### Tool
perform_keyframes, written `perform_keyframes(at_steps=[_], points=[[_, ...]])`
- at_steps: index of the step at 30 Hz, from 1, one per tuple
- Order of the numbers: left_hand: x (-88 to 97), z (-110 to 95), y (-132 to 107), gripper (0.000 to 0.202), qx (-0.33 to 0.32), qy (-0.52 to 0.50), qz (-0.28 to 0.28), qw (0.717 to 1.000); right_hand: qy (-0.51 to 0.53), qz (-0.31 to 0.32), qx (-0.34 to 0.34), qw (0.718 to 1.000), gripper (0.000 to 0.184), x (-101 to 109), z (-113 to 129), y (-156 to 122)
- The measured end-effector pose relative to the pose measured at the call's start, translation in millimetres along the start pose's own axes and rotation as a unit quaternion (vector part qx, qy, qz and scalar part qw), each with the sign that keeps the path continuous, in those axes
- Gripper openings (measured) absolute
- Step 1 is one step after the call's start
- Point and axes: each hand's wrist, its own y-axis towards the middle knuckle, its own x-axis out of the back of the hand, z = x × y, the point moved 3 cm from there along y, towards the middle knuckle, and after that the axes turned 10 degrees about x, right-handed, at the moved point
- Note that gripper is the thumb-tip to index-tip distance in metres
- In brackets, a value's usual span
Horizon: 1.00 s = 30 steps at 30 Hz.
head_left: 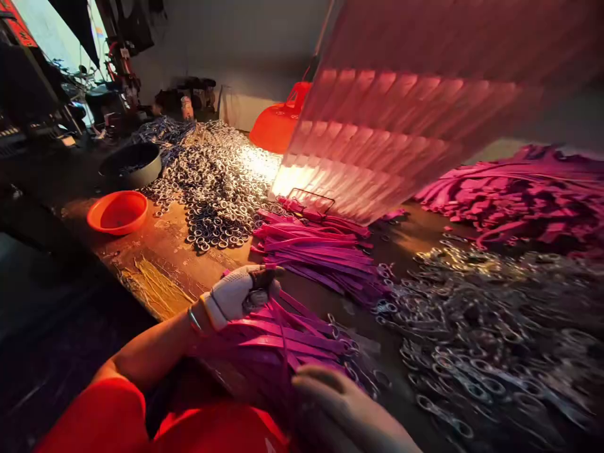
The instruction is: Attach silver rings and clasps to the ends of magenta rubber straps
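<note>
My left hand (243, 294), in a pale knit glove with dark fingertips, is closed on the upper end of a narrow purple strap (284, 343). The strap hangs down from it towards my lap. Beside the lower strap is my right hand (330, 393), bent and smeared by motion; whether its fingers grip the strap I cannot tell. Under and between the hands lies a bundle of purple straps (302, 333) with metal clasps (352, 362) at their right ends. Just beyond, a second pile of purple straps (321, 251) lies across the table.
Metal rings (212, 182) are heaped at the back, beside a red bowl (117, 212) and a dark basin (132, 165). A red lamp (276, 126) and a translucent ribbed sheet (377, 119) hang above. Metal clasps (481, 340) and pink straps (519, 195) lie rightward; yellow strips (153, 286) near the edge.
</note>
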Motion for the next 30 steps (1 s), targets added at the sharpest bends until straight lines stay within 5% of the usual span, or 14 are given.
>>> perform_keyframes(at_steps=[4, 6, 16, 23, 25, 30], points=[[-15.2, 17.8, -19.8, 0.024, -0.038, 0.194, 0.033, 0.98, -0.093, -0.17, -0.03, 0.981, 0.031, 8.5, 7.2, 23.3], [-17.9, 26.2, -23.1, 0.024, -0.06, 0.276, 0.039, 0.958, -0.174, -0.197, -0.01, 0.965, 0.029, 13.0, 7.6, 33.1], [-29.7, 37.1, -20.8, 0.033, -0.059, 0.436, 0.078, 0.895, -0.385, -0.034, -0.093, 0.918, 0.023, 8.1, 19.5, 32.2], [-33.2, 32.8, -14.7, 0.016, -0.18, 0.615, 0.092, 0.762, -0.471, -0.03, -0.068, 0.879, 0.024, -7.1, 10.6, 25.0], [-31.8, 38.5, -9.4, 0.024, -0.167, 0.606, 0.116, 0.769, -0.458, -0.035, -0.073, 0.885, 0.025, -9.5, 5.4, 21.6], [-24.1, 56.6, 3.5, 0.022, -0.072, 0.509, 0.119, 0.849, -0.355, -0.025, -0.145, 0.923, 0.038, 1.7, -2.3, 9.8]])
